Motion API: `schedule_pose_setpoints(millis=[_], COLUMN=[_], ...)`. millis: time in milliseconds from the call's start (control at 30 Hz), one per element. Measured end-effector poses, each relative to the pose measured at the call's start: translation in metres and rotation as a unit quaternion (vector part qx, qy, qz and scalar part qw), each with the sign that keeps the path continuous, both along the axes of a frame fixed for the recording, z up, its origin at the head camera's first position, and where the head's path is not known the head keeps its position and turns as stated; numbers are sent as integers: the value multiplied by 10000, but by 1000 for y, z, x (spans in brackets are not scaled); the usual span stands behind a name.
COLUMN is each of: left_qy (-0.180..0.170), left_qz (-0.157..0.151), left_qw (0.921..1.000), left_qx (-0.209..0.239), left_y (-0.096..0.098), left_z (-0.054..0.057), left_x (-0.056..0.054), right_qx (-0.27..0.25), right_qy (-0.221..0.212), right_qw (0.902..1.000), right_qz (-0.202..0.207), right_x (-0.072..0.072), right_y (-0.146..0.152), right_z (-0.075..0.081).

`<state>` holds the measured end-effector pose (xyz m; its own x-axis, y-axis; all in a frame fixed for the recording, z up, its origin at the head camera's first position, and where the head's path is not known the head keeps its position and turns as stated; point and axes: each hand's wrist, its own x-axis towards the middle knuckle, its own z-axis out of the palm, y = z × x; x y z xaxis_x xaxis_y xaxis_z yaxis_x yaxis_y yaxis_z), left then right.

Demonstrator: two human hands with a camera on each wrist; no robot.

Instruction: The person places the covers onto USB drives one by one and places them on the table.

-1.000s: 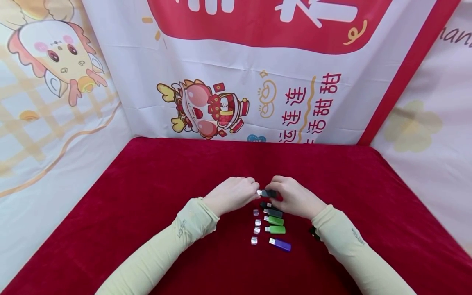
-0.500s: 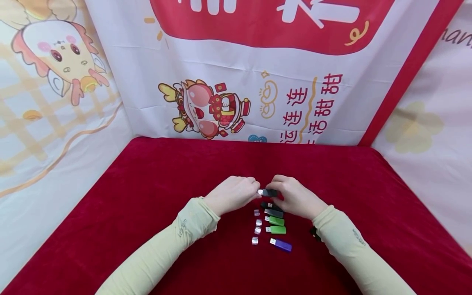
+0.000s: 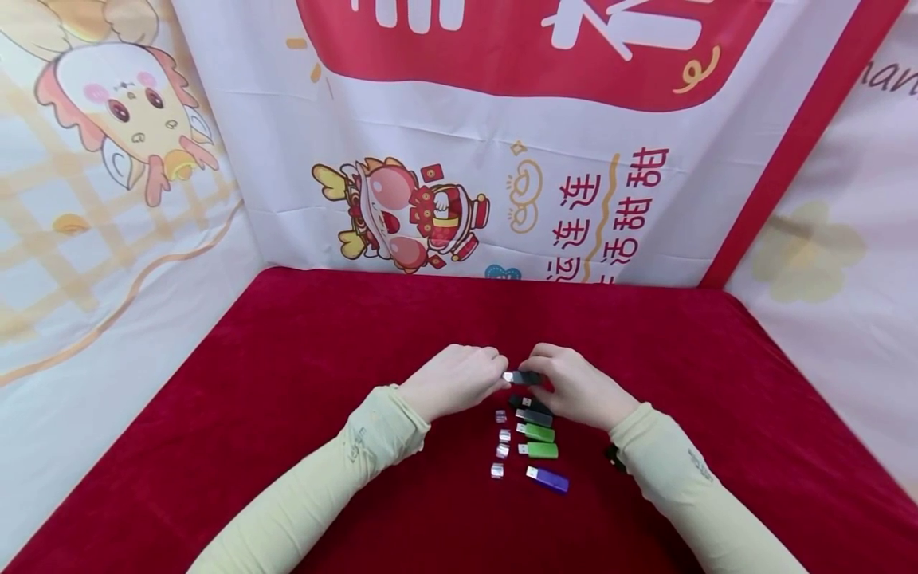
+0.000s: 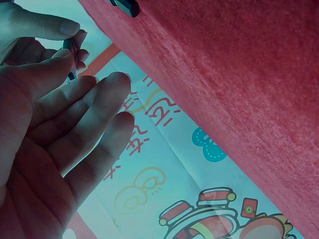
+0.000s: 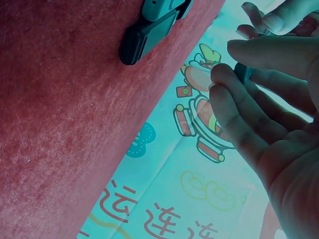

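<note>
In the head view both hands meet at a dark USB stick [image 3: 529, 377] above the table. My right hand [image 3: 577, 387] grips its black body between thumb and fingers. My left hand [image 3: 459, 379] pinches its other end, where a clear cap [image 4: 73, 77] shows at the thumb and index finger in the left wrist view. Just below the hands lie a black USB stick [image 3: 531, 404] and a grey one [image 3: 534, 418], both with bare metal plugs pointing left.
Nearer lie two green USB sticks [image 3: 541, 450] and a purple one [image 3: 548, 480]. Several clear caps [image 3: 503, 451] form a column to their left. A small dark object [image 3: 614, 457] is partly hidden by the right sleeve. Red cloth [image 3: 344, 319] covers the table; printed curtains [image 3: 287, 159] surround it.
The head view has shifted slightly. Both hands keep their hold on the USB stick, with hardly any visible movement.
</note>
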<state>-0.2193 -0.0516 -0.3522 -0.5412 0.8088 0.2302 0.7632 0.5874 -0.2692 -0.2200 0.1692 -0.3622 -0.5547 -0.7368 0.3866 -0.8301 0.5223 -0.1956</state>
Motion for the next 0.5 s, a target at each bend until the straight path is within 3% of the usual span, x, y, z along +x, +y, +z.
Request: schedule_pose_setpoints(millis=[500], left_qy=[168], left_qz=[59], left_qw=[9998], left_qx=[-112], left_y=[0], left_z=[0], left_x=[-1], right_qx=[-10], right_qy=[58], right_qw=[10000], right_qz=[18], right_x=[-1], right_y=[0], right_z=[0])
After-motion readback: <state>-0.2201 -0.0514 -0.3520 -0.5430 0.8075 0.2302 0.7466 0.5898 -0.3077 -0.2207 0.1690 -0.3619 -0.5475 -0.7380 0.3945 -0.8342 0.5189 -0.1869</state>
